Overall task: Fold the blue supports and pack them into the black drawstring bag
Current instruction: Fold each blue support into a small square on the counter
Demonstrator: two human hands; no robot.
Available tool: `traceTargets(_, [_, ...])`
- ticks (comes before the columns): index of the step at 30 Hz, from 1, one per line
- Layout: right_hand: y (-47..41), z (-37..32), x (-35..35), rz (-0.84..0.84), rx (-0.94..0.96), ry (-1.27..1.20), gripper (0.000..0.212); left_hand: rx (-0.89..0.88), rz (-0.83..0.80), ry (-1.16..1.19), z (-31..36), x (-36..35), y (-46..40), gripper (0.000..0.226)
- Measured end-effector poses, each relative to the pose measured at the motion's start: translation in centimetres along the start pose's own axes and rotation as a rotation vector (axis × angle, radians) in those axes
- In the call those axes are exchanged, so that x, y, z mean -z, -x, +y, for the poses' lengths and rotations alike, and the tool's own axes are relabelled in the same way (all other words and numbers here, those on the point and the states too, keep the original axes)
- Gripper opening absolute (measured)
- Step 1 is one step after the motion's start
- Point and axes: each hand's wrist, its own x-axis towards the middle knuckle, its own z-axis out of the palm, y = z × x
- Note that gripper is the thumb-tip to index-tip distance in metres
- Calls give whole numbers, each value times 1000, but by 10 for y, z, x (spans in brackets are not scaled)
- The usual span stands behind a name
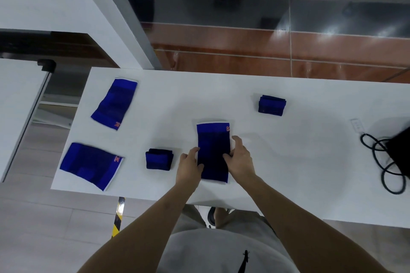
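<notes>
Head view — left hand (188,167), right hand (239,159), fingers curled gripping flat blue support (213,150) edges.

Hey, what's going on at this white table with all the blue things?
A person is folding blue supports. Both hands, left hand and right hand, grip the sides of one flat support at the table's near edge. Two folded supports already sit on the table, and two more lie flat on the left, unfolded. The black drawstring bag waits at the far right; nothing visibly packed yet.
</notes>
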Motion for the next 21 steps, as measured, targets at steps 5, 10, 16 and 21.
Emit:
traceTargets(5, [-1,5,1,20,-21,-28,49,5,6,22,-1,-4,1,55])
traceTargets(10, [-7,6,13,92,-13,-49,38,33,87,59,6,2,-8,49])
traceTargets(16, [-22,-6,14,62,21,-80,32,88,79,128,27,8,-38,38])
traceTargets(21, [-32,-11,6,55,-1,-163,37,111,75,185,40,-3,-45,43])
